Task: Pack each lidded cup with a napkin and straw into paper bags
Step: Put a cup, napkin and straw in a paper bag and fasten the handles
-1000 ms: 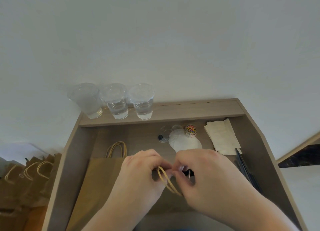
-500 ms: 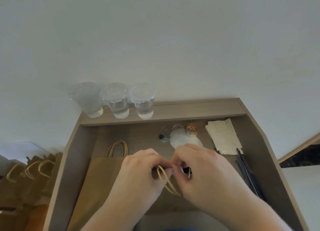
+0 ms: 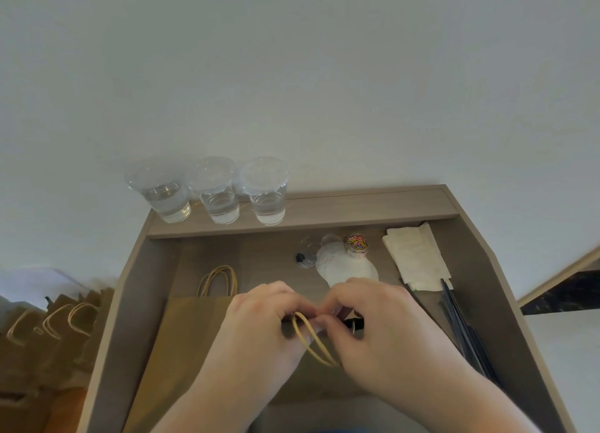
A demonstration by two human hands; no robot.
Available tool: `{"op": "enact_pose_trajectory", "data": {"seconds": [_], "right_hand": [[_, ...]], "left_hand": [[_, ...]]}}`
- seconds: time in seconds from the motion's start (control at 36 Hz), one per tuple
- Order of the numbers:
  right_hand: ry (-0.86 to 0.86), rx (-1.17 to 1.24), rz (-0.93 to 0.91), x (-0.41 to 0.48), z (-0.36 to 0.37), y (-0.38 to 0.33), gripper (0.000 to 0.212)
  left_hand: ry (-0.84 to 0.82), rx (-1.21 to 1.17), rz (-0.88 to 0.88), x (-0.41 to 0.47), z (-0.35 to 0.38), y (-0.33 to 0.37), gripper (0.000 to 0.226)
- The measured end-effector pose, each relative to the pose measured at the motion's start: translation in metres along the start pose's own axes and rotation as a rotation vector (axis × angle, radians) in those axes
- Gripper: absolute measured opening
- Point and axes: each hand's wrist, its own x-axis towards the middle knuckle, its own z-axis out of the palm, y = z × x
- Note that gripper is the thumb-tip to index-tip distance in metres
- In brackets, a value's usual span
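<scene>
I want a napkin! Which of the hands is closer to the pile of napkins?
Right. The right hand is just below and left of the napkin pile, near its bottom corner. The left hand is farther left, over the paper bag, pinching its handles.

There is one view only, from a camera on the person's head. It looks forward and steeply down over a tabletop (image 3: 480, 302) whose near edge falls below the frame. Both hands (image 3: 324, 322) sit close under the lens, large in the lower middle, forearms entering from the bottom edge. The far edge, a raised ledge with cups (image 3: 214, 192), lies mid-frame, farther off. Bare wall (image 3: 292, 75) fills the whole upper half. The wide lens bends the tabletop's side edges inward toward the far corners. Bags (image 3: 48, 328) show past the left edge.
</scene>
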Motion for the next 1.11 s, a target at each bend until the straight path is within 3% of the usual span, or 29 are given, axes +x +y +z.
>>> {"op": "enact_pose_trajectory", "data": {"seconds": [0.36, 0.83, 1.0, 1.11], "right_hand": [[0.007, -0.076, 0.067, 0.004, 0.005, 0.000, 0.020], [-0.114, -0.231, 0.069, 0.015, 0.003, 0.002, 0.019], [-0.150, -0.268, 0.056, 0.016, 0.008, 0.000, 0.016], [-0.169, -0.279, 0.039, 0.020, 0.003, 0.003, 0.015]], "left_hand": [[-0.025, 0.001, 0.007, 0.000, -0.001, 0.000, 0.006], [-0.080, 0.056, 0.042, 0.003, -0.004, -0.016, 0.009], [-0.059, 0.130, 0.145, 0.002, -0.004, -0.021, 0.007], [-0.038, 0.144, 0.177, 0.004, 0.000, -0.022, 0.018]]}}
